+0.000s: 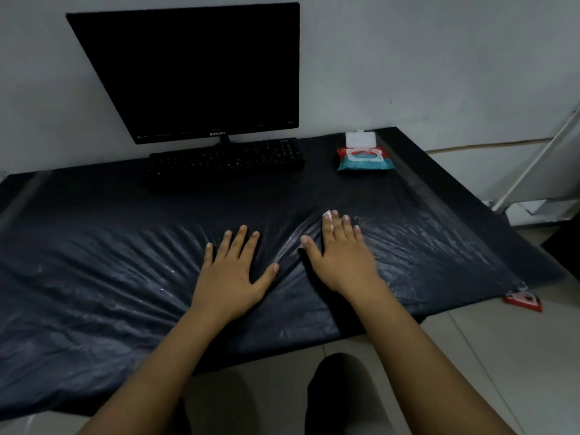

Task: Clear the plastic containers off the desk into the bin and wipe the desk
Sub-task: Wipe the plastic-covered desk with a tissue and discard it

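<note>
The desk (423,171) is covered by a wrinkled black plastic sheet (94,277). My left hand (233,271) lies flat on the sheet with fingers spread and straight. My right hand (340,252) presses flat on a white wipe (328,215), of which only a small edge shows by the fingertips. The sheet bunches into folds between and around both hands. No plastic containers or bin are in view.
A black monitor (201,73) and black keyboard (224,161) stand at the back against the wall. A red and teal wet-wipe pack (364,158) with its lid flipped open lies at the back right. A red object (524,301) lies on the floor by the desk's right corner.
</note>
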